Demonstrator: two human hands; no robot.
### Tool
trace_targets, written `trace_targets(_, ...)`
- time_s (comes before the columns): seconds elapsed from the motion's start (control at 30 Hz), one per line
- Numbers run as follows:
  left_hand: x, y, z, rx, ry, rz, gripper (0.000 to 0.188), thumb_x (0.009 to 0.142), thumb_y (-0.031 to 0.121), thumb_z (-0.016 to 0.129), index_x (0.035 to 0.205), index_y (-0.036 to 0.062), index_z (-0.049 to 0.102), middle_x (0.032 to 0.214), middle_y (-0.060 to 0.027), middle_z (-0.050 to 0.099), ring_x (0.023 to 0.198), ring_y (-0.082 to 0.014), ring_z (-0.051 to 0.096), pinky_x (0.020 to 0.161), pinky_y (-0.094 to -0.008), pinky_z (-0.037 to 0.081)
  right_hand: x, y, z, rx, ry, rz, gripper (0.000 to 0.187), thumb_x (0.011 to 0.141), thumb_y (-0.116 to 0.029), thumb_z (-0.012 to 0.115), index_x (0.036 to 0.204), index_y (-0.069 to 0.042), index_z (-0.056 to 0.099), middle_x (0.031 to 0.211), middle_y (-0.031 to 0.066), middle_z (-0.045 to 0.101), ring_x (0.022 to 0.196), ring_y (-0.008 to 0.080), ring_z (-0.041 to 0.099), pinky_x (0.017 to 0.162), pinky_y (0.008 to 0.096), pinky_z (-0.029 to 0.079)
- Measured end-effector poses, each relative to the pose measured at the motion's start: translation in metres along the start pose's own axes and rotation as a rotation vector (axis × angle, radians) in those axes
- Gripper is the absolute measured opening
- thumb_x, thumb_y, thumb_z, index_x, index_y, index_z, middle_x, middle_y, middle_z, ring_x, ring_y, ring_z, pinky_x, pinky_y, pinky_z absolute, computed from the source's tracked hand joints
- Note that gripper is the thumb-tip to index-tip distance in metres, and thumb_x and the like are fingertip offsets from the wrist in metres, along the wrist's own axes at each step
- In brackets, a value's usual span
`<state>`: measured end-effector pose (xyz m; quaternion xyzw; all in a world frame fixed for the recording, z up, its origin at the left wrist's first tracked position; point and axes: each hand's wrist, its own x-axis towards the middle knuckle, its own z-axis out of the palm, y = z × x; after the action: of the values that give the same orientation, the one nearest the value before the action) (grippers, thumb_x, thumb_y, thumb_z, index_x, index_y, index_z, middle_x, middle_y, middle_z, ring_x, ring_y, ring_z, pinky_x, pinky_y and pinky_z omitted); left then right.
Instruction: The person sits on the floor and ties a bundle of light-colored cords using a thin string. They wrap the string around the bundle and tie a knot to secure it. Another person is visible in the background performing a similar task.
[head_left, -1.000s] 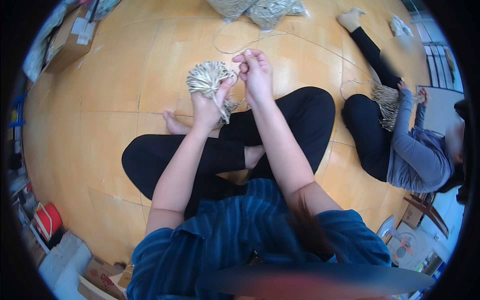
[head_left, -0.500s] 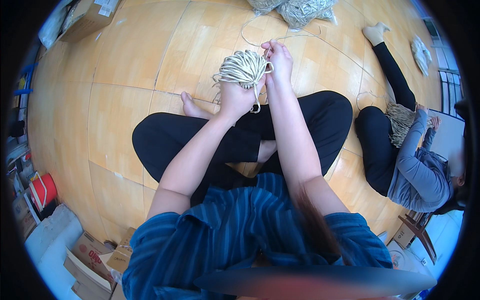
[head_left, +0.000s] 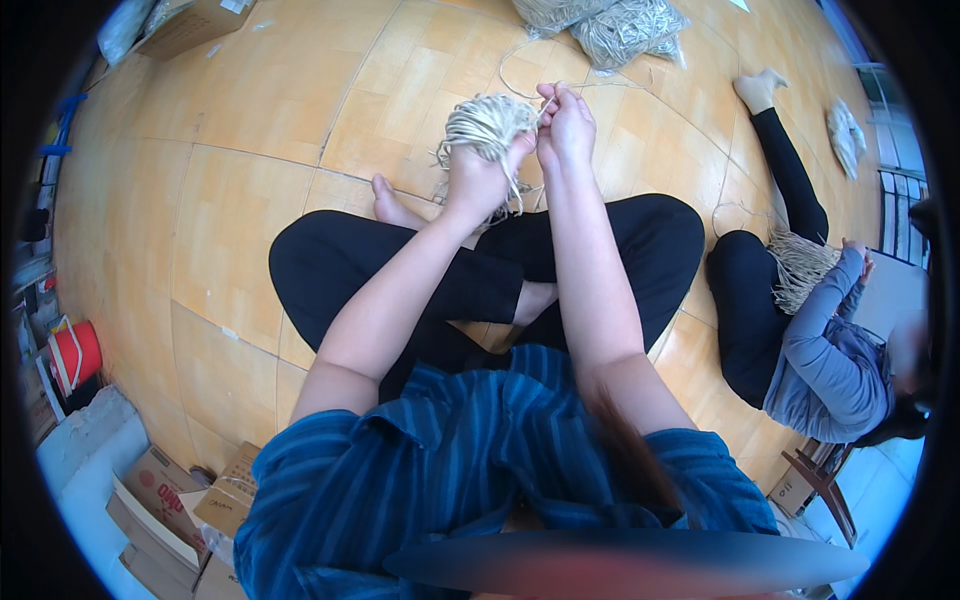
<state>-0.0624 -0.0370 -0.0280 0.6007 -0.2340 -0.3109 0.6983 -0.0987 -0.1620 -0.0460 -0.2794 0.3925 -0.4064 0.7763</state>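
Note:
A looped bundle of pale beige cord is gripped in my left hand, its loops spilling over the top and a few strands hanging below by the wrist. Close on its right, my right hand pinches a strand of the cord between closed fingers. From there a thin loose length of cord curves out over the floor toward the bags. Both hands are above my crossed legs.
Clear plastic bags of cord lie ahead on the wooden floor. At right sits another person with a cord bundle on the lap. Cardboard boxes and a red bucket stand at left.
The bundle in my left hand has turned a little and its loops look looser. My right hand has shifted slightly right with the strand. The whole view has shifted a little too.

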Motion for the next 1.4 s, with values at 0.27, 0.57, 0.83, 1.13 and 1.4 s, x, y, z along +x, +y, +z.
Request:
trace_targets(0.27, 0.016, 0.018, -0.031, -0.741, 0.05, -0.379, 0.014, 0.087, 0.019, 0.063, 0.087, 0.006, 0.057, 0.065, 0.0014, 0.051, 0.063, -0.0099, 0.052, 0.058, -0.0231, 0.045, -0.033, -0.055, -0.014, -0.386, -0.172, -0.06, 0.034, 0.093, -0.021, 0.053, 0.12, -0.001, 0.045, 0.103, 0.014, 0.062, 0.061, 0.0104, 0.051, 0.052, 0.0203, 0.041)
trace_targets(0.57, 0.013, 0.028, -0.03, -0.691, -0.084, -0.443, 0.021, 0.089, 0.023, 0.06, 0.098, 0.0037, 0.059, 0.074, 0.0001, 0.057, 0.072, -0.0117, 0.053, 0.066, -0.0249, 0.047, -0.075, -0.038, -0.006, -0.56, -0.41, 0.076, 0.023, 0.092, -0.021, 0.06, 0.104, -0.001, 0.061, 0.079, -0.0004, 0.056, 0.059, 0.0031, 0.043, 0.054, 0.0182, 0.036)
trace_targets(0.83, 0.013, 0.024, -0.024, -0.758, -0.204, -0.479, 0.041, 0.091, 0.024, 0.058, 0.123, -0.0003, 0.053, 0.093, -0.0055, 0.065, 0.08, -0.0146, 0.058, 0.076, -0.0271, 0.051, -0.039, -0.061, 0.019, -0.31, -0.438, -0.021, 0.019, 0.089, -0.022, 0.064, 0.093, -0.004, 0.063, 0.081, 0.0, 0.06, 0.067, 0.0041, 0.048, 0.06, 0.0183, 0.039)
trace_targets(1.13, 0.012, 0.016, -0.028, -0.943, -0.389, -0.517, 0.021, 0.093, 0.022, 0.054, 0.101, 0.0027, 0.055, 0.072, -0.0011, 0.049, 0.072, -0.0143, 0.048, 0.069, -0.0268, 0.044, 0.017, -0.067, 0.016, 0.16, -0.738, 0.538, 0.027, 0.095, -0.027, 0.056, 0.106, -0.002, 0.058, 0.07, -0.0047, 0.045, 0.064, 0.0031, 0.04, 0.054, 0.0164, 0.032)
trace_targets(1.4, 0.017, 0.024, -0.032, -1.134, -0.284, -0.446, 0.02, 0.093, 0.024, 0.054, 0.097, 0.0036, 0.056, 0.078, -0.0038, 0.059, 0.104, -0.0271, 0.06, 0.099, -0.0434, 0.047, 0.036, -0.052, 0.003, -1.499, -0.166, -0.525, 0.045, 0.084, -0.036, 0.067, 0.115, -0.003, 0.063, 0.105, 0.0066, 0.067, 0.083, 0.0111, 0.057, 0.076, 0.0303, 0.047)
